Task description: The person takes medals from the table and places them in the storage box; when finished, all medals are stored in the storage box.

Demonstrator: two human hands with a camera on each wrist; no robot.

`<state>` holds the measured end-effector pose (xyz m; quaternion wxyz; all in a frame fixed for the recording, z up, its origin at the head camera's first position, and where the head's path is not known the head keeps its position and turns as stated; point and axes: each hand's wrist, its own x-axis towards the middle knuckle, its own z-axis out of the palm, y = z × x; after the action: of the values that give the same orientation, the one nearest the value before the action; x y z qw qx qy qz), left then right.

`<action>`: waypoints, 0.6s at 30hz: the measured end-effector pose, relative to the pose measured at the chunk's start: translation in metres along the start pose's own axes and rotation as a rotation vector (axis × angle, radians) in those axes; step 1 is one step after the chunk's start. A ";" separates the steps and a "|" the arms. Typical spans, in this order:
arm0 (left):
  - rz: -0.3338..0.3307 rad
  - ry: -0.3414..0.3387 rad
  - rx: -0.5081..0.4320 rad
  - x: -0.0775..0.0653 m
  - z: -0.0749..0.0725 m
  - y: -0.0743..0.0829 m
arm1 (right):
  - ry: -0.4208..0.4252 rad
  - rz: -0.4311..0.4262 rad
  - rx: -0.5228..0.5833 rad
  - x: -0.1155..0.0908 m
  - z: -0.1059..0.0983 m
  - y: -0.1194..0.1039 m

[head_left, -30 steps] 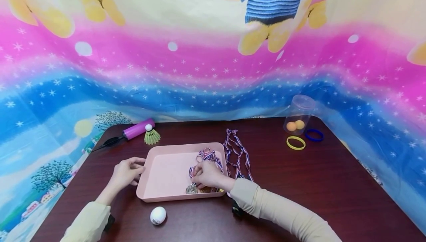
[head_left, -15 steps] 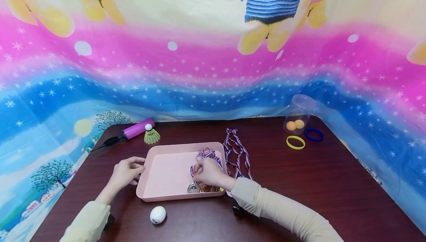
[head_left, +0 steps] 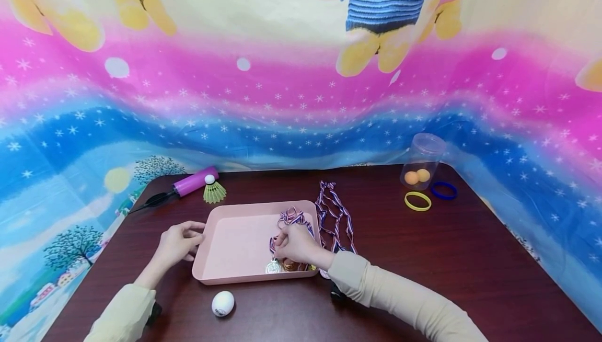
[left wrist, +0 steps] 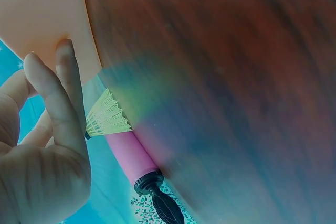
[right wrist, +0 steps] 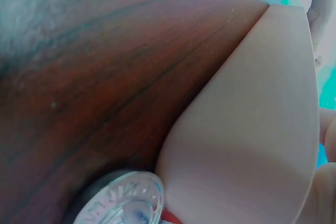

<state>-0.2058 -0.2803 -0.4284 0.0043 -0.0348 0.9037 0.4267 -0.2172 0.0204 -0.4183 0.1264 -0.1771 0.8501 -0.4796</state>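
My left hand [head_left: 176, 245] is at the left edge of the pink tray [head_left: 244, 280], with fairly straight fingers touching its wall in the left wrist view. Inside the tray's right half, my right hand [head_left: 297, 245] pinches the striped ribbon of a silver medal [head_left: 273, 267]. A bronze-coloured medal [head_left: 289, 264] lies just under that hand, partly covered. More red, white and blue ribbon [head_left: 292, 216] is bunched behind the fingers. Outside the tray's right wall, another silver medal [right wrist: 126, 203] shows in the right wrist view.
Braided ribbons [head_left: 336, 211] stretch along the table right of the tray. A white ball [head_left: 223, 304] sits in front. Back left are a purple hand pump [head_left: 193, 184] and a shuttlecock [head_left: 215, 191]. Back right stand a clear jar [head_left: 423, 154] with orange balls, a yellow ring [head_left: 417, 202] and a blue ring [head_left: 443, 191].
The right hand has shifted slightly right, and the silver medal under it has moved right and turned a little. The left hand and tray have stayed in place.
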 end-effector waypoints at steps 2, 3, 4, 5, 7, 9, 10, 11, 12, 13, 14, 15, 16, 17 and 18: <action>0.000 0.000 -0.001 0.000 0.000 0.000 | -0.002 -0.004 -0.012 -0.001 -0.001 0.000; 0.000 0.001 -0.001 0.000 0.000 0.000 | -0.003 -0.007 -0.019 -0.002 -0.001 0.000; 0.001 -0.001 0.000 0.000 0.000 0.000 | -0.005 -0.007 -0.016 -0.002 -0.002 -0.001; -0.002 -0.002 -0.001 0.000 0.000 0.000 | -0.005 -0.012 -0.020 -0.003 -0.003 -0.001; -0.004 -0.003 0.000 0.000 0.000 0.000 | -0.013 -0.008 0.001 -0.004 -0.004 -0.002; -0.001 -0.005 0.002 0.000 0.000 0.000 | -0.028 0.005 0.043 -0.004 -0.007 -0.004; 0.000 -0.005 0.003 0.000 0.000 0.001 | -0.037 0.013 0.066 -0.004 -0.008 -0.004; -0.002 -0.002 0.003 0.000 0.000 0.000 | -0.044 0.020 0.090 -0.003 -0.010 -0.005; 0.000 -0.001 0.004 0.000 0.000 0.001 | -0.054 0.030 0.118 -0.003 -0.012 -0.005; -0.003 0.001 0.003 0.000 0.000 0.001 | -0.066 0.034 0.146 -0.002 -0.014 -0.004; -0.001 0.001 0.002 -0.001 0.000 0.001 | -0.075 0.039 0.166 -0.001 -0.017 -0.004; -0.004 0.002 0.000 -0.001 0.000 0.001 | -0.084 0.048 0.179 -0.001 -0.021 -0.004; -0.004 0.001 -0.002 -0.001 0.000 0.001 | -0.092 0.060 0.194 0.000 -0.026 -0.004; -0.004 0.000 -0.005 -0.001 0.001 0.001 | -0.101 0.070 0.211 0.000 -0.031 -0.005; -0.003 -0.002 -0.006 -0.001 0.001 0.001 | -0.107 0.082 0.223 0.001 -0.038 -0.006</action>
<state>-0.2051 -0.2788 -0.4280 0.0057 -0.0356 0.9024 0.4294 -0.2315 0.0464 -0.3935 0.2101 -0.1527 0.7899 -0.5555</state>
